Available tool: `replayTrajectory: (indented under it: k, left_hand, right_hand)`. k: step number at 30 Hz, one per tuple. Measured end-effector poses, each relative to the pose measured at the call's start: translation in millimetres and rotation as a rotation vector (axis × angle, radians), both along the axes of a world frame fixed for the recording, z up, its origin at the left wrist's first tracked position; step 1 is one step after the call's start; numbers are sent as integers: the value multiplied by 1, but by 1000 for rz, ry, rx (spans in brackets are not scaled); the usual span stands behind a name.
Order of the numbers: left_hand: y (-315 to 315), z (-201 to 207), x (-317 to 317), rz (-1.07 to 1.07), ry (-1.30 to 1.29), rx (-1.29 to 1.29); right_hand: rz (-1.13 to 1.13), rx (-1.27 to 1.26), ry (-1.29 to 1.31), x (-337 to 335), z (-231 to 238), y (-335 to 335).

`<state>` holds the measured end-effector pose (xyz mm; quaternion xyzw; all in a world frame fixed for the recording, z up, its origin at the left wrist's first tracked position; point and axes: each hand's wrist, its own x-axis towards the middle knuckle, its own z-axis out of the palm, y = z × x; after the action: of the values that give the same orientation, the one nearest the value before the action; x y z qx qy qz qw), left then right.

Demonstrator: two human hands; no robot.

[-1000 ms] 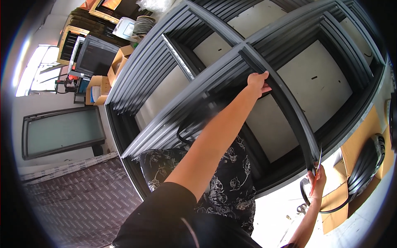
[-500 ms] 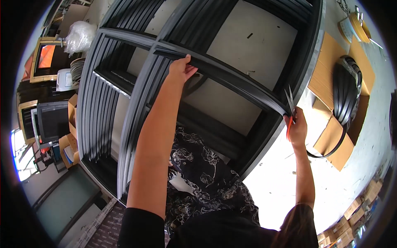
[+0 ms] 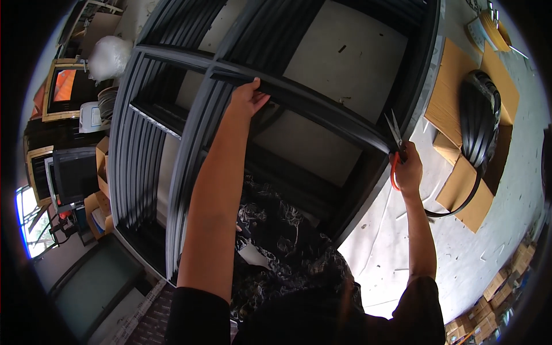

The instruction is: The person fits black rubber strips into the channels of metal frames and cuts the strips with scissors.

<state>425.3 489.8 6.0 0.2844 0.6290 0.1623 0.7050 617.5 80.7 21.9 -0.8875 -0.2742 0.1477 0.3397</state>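
Observation:
A stack of dark grey metal frames (image 3: 210, 95) with crossbars lies before me. My left hand (image 3: 248, 98) is closed at the middle crossbar, fingers round a black strip (image 3: 227, 75) that lies along it; the strip's full length is hard to tell from the bar. At the crossbar's right end, my right hand (image 3: 408, 167) grips a pair of scissors (image 3: 394, 131) with orange handles. Their blades are slightly apart and point away from me, over the frame's right side.
To the right, an open cardboard box (image 3: 445, 103) holds a coil of black strip (image 3: 480, 121), one end trailing out. A yellow-rimmed roll (image 3: 489, 31) lies beyond it. Leftward are a plastic-wrapped bundle (image 3: 109, 57), a white container (image 3: 91, 117) and a glass panel (image 3: 95, 276).
My right hand with the scissors has shifted slightly left and away from me, and the scissors have turned a little. My left hand stays at the crossbar.

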Motion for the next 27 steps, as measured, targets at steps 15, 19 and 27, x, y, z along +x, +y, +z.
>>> replayTrajectory:
  k: [15,19,27]
  left_hand:
    - [-110,70,-414,611,-486,133]
    - [-207,63,-475,398,470,269]
    - [-316,230,-395,-459,28,1207]
  right_hand:
    - [647,221,937,-155,169,77]
    - [935,65,976,-231,203,109]
    - [1300,-297,958,-356,244,121]
